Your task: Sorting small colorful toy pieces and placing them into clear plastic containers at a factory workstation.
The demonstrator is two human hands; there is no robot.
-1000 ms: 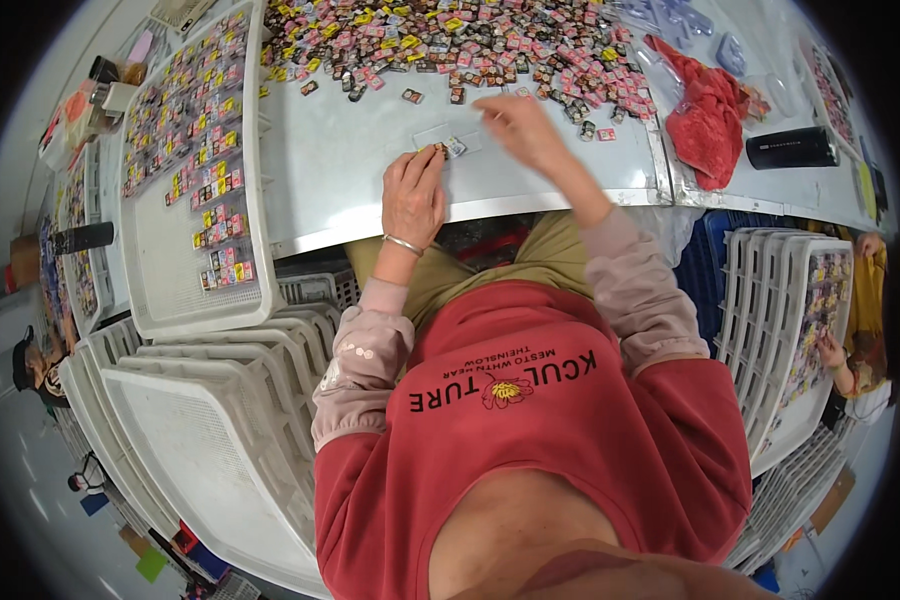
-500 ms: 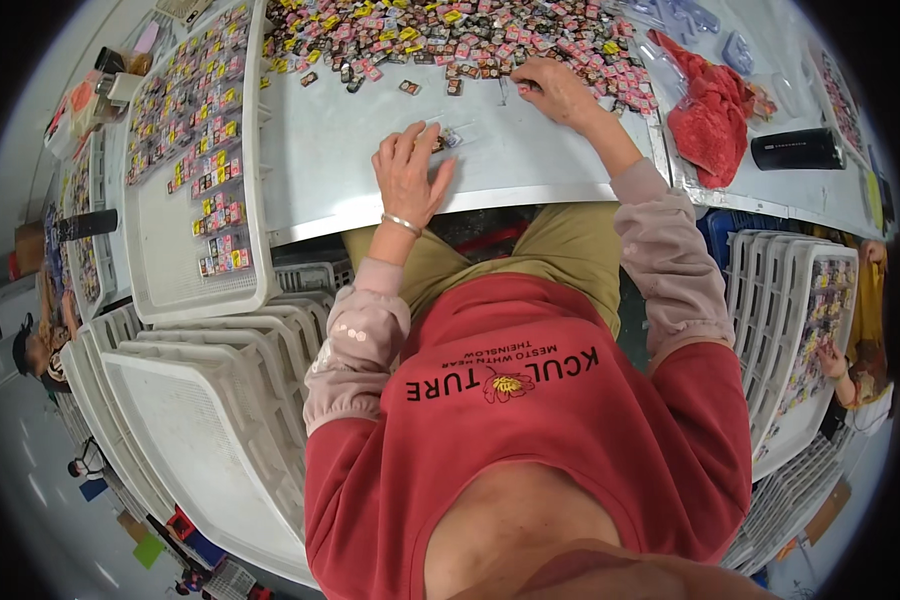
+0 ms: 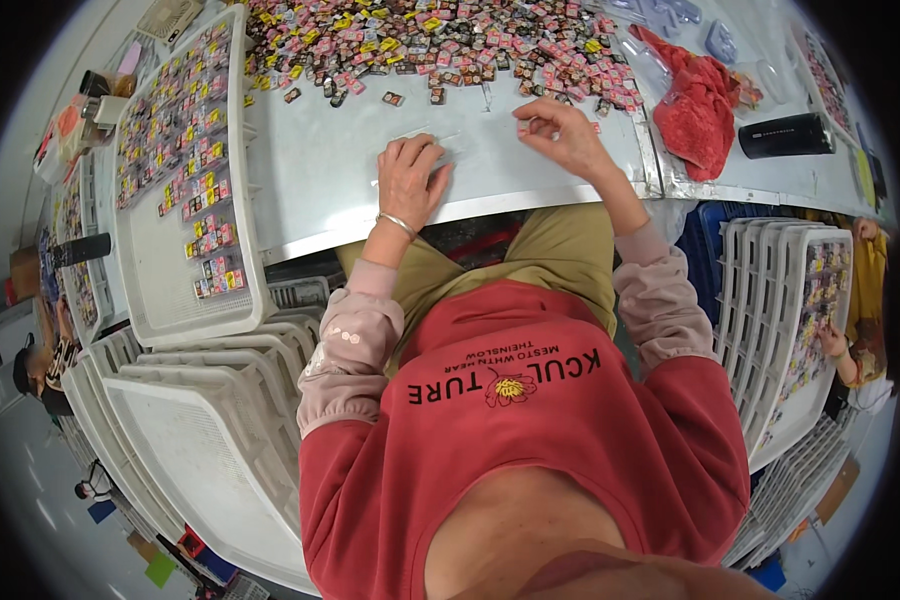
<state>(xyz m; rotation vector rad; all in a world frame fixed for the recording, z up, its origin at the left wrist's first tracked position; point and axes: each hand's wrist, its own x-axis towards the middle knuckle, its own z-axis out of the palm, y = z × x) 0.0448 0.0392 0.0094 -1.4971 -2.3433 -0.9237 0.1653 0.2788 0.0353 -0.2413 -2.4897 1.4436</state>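
My left hand (image 3: 410, 182), a bangle at its wrist, rests low over the pale table with its fingers bent and close together. Under its fingertips lies a clear plastic piece (image 3: 450, 142), hard to make out against the tabletop. To the right, my right hand (image 3: 570, 140) is held above the table, thumb and forefinger pinched on a small pink tile (image 3: 522, 128). Beyond both hands spreads a big heap of small pink, black and yellow tiles (image 3: 440, 45). A few loose tiles (image 3: 393, 99) lie on the heap's near side.
At left a white tray (image 3: 160, 290) holds rows of filled clear pieces. Stacked white trays (image 3: 200, 420) stand below it, others (image 3: 760, 300) at right. A red cloth (image 3: 695, 125) and black cylinder (image 3: 785, 135) lie on the right table. Co-workers (image 3: 855, 330) are at the sides.
My right hand has drawn back from the heap's edge with a pink tile. My left hand's fingers have bent and come closer together over the clear piece. The view has shifted slightly.
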